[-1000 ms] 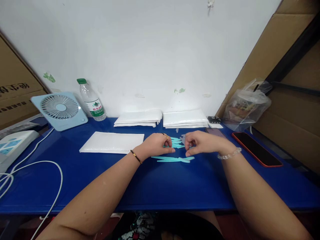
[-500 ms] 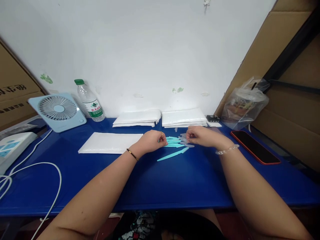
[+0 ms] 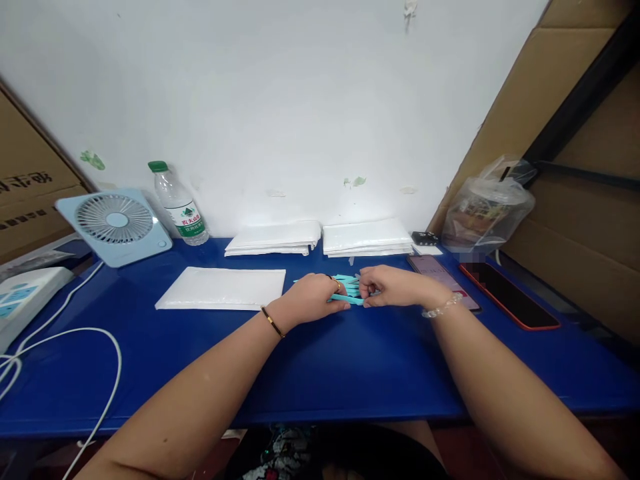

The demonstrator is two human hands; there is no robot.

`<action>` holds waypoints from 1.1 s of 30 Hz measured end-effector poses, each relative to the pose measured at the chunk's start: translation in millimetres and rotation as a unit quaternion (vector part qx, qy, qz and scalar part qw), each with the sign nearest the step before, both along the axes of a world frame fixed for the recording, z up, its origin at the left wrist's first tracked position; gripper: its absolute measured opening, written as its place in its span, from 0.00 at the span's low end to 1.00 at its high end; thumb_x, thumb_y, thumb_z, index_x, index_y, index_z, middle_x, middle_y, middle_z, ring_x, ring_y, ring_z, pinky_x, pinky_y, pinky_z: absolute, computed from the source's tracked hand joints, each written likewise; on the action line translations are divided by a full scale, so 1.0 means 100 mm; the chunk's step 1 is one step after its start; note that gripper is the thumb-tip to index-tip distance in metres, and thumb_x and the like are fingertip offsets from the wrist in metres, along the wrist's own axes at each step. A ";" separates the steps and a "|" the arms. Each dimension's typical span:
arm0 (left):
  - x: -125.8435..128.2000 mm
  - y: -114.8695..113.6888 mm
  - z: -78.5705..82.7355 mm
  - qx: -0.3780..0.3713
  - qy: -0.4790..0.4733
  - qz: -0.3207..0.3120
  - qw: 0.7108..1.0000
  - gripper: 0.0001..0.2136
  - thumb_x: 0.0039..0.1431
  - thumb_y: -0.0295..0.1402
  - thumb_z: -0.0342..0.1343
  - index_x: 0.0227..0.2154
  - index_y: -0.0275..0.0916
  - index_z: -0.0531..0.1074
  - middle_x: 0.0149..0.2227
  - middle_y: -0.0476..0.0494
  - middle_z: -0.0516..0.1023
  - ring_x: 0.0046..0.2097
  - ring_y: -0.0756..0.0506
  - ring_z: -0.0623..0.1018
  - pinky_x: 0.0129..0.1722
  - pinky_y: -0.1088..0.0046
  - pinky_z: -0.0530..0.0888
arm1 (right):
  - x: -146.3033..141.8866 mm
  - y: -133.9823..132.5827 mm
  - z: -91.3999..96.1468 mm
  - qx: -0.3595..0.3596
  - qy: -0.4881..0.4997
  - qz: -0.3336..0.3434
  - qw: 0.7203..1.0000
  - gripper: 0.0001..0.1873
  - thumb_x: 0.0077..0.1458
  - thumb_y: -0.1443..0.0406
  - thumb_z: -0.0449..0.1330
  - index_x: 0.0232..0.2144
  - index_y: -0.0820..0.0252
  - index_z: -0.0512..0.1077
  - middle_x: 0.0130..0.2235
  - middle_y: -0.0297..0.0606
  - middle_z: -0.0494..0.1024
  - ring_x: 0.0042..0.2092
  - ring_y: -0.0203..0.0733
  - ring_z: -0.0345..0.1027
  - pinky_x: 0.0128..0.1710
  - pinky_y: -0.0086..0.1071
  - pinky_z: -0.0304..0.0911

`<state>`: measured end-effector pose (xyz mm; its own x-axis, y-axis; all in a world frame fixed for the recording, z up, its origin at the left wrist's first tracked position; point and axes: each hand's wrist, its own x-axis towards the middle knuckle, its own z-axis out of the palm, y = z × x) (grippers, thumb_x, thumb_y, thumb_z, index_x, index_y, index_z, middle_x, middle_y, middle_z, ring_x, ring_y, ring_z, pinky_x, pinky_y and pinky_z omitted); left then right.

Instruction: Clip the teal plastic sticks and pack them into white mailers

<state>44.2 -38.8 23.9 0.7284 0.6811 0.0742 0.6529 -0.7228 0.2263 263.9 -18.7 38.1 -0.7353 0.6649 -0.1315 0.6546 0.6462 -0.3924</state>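
Observation:
Several turquoise eyebrow razors (image 3: 350, 287) with slim handles and clear blade ends are gathered in a bunch between my two hands on the blue table. My left hand (image 3: 311, 297) is closed around their handle side, thumb pressed along the nearest razor. My right hand (image 3: 393, 285) has its fingers curled at the other end of the bunch, thumb and fingertips against the blade ends. Fingers partly hide the razors. To the left of my left hand lies a flat white padded envelope (image 3: 223, 288).
Two stacks of white padded envelopes (image 3: 273, 237) (image 3: 367, 235) rest against the wall. At left are a blue fan (image 3: 117, 223), a water bottle (image 3: 183, 210), a power strip (image 3: 30, 290) and a white cable (image 3: 117, 360). Two phones (image 3: 443, 273) (image 3: 510, 295) and a bagged cup (image 3: 490, 210) are at right.
The loose razor that lay in front has been drawn in with the others. Both hands have come closer together, gripping the bunch. The phone beside my right hand has lit up.

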 end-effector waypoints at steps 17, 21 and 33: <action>-0.18 0.25 -0.03 -0.053 -0.180 0.138 0.973 0.17 0.62 0.43 0.41 0.34 0.41 0.73 0.32 0.50 0.76 0.34 0.48 0.73 0.33 0.74 0.65 | 0.25 0.24 -0.07 -0.020 0.373 -0.276 0.886 0.17 0.48 0.54 0.62 0.34 0.61 0.74 0.21 0.31 0.70 0.21 0.32 0.62 0.24 0.29 0.59; -0.22 0.31 -0.08 -0.043 -0.184 0.160 0.969 0.16 0.62 0.43 0.42 0.34 0.41 0.72 0.31 0.49 0.75 0.34 0.47 0.73 0.32 0.74 0.65 | 0.14 0.21 -0.09 -0.151 0.498 -0.300 0.800 0.18 0.41 0.56 0.68 0.32 0.63 0.74 0.27 0.38 0.75 0.27 0.36 0.69 0.28 0.30 0.65; -0.22 0.36 -0.11 -0.063 -0.230 0.150 0.960 0.16 0.61 0.44 0.43 0.32 0.41 0.72 0.30 0.50 0.74 0.33 0.48 0.72 0.32 0.75 0.65 | -0.08 0.16 -0.13 -0.201 0.543 -0.283 0.765 0.15 0.43 0.58 0.68 0.26 0.63 0.72 0.25 0.36 0.77 0.24 0.34 0.70 0.24 0.27 0.62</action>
<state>21.7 -3.2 12.6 0.4088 0.8794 0.2439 0.6371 -0.4663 0.6137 256.1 -3.2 25.1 -0.1659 0.9833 0.0745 -0.0684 0.0639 -0.9956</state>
